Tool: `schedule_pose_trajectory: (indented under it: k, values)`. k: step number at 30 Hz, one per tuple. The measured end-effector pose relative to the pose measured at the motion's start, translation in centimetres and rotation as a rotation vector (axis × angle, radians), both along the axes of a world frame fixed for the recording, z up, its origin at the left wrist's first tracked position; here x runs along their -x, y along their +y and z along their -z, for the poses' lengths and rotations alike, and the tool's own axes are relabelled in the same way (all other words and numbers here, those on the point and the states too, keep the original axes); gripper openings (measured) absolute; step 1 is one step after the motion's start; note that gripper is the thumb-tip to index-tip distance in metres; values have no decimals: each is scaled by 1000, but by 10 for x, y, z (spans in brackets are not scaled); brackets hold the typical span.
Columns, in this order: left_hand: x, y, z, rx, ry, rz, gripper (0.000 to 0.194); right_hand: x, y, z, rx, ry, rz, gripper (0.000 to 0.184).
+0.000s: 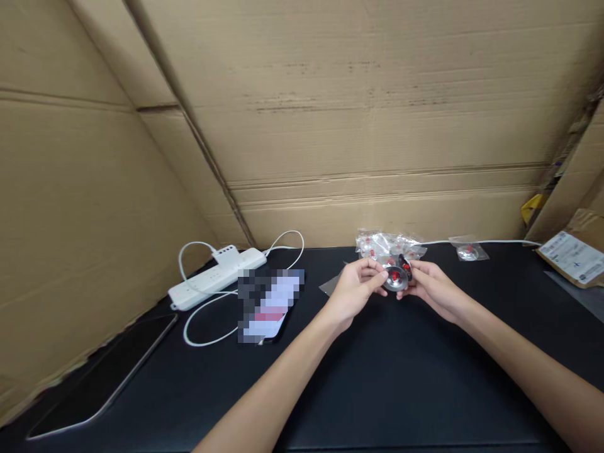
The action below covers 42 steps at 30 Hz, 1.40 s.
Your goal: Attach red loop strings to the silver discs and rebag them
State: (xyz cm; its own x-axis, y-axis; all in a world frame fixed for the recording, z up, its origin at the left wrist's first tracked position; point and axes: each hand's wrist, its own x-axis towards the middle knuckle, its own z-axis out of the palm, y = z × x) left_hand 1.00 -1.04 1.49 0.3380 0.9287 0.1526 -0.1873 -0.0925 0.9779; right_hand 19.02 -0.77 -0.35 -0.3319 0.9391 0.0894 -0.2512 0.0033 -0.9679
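My left hand (355, 290) pinches a small round silvery metal dish (389, 286) with a red piece at its centre, between thumb and fingers. The dish is tilted so that its hollow side faces me. Close against its right edge is a dark round piece (402, 261) with a red middle, held in the closed fingertips of my right hand (431, 286). Whether the two pieces are joined I cannot tell. Just behind my hands lie several clear plastic bags (377, 244) with similar red-centred parts inside. A flat clear bag (330, 286) lies partly behind my left hand.
A white power strip (217, 277) with cables and a phone (276, 321), partly blurred out, are on the left. A tablet (104, 377) lies nearer me. One bagged part (468, 251) and a labelled package (573, 258) are at right. Cardboard walls (377, 126) enclose the black table (401, 390).
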Motion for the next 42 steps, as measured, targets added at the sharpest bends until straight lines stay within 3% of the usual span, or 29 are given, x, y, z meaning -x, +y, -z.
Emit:
schedule_pose_trajectory:
  k: [9, 13, 23, 26, 28, 30, 32, 34, 36, 38, 42]
  values:
    - [-1, 1, 7, 225, -19, -17, 12, 5, -1, 6, -127, -261, 68, 18]
    - [0, 2, 9, 268, -3, -35, 12, 4, 0, 7, -202, -261, 82, 13]
    - [-2, 3, 5, 311, -29, -191, 8, 9, -4, 3, 200, 161, 16, 22]
    - [-2, 4, 3, 311, -23, -236, 9, 10, -3, 6, 236, 193, 15, 24]
    - [-1, 4, 2, 309, -25, -248, 10, 9, -1, 7, 155, 120, 85, 20]
    - [-2, 4, 2, 320, -27, -248, 10, 5, 0, 8, -16, -14, 257, 20]
    - [-2, 4, 3, 349, -41, -231, 9, 2, 0, 7, -276, -201, 456, 24]
    - [-2, 4, 5, 389, -71, -175, 8, 1, -3, 5, -554, -412, 556, 26]
    - [-2, 4, 7, 414, -130, -94, 10, 2, -6, 6, -765, -600, 515, 31]
    - [-2, 4, 8, 403, -192, -39, 14, 6, -9, 8, -877, -751, 385, 36]
    - [0, 4, 9, 353, -228, -21, 14, 10, -11, 13, -882, -911, 201, 45]
